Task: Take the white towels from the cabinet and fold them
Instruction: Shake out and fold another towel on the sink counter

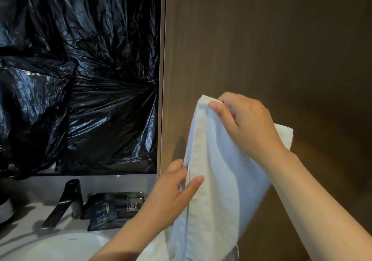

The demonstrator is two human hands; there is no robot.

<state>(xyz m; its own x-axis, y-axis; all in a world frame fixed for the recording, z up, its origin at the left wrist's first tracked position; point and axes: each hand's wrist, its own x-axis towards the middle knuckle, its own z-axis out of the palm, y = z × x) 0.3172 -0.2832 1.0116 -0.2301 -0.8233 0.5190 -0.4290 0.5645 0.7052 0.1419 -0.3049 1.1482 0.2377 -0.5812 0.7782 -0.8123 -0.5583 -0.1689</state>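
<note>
White towel (pixel 213 180) hangs from the right hand (pixel 247 127) pinching its top corner, left hand (pixel 173 190) gripping its edge below.

A single wide-angle camera, worn on the person's head, looks forward and a little down. It sits close to a dark wooden panel (pixel 261 39), which fills the right half of the view and runs off the top edge. Crumpled black plastic sheeting (pixel 80 69) fills the upper left. The counter (pixel 24 230) shows only in the lower left corner, seen from above, with the faucet (pixel 62 202) at its back and the basin (pixel 60 246) toward its near edge. The left hand (pixel 173 190), the right hand (pixel 245 123) and the white towel (pixel 217 180) they hold sit very near the lens, forearms entering from the bottom edge.
</note>
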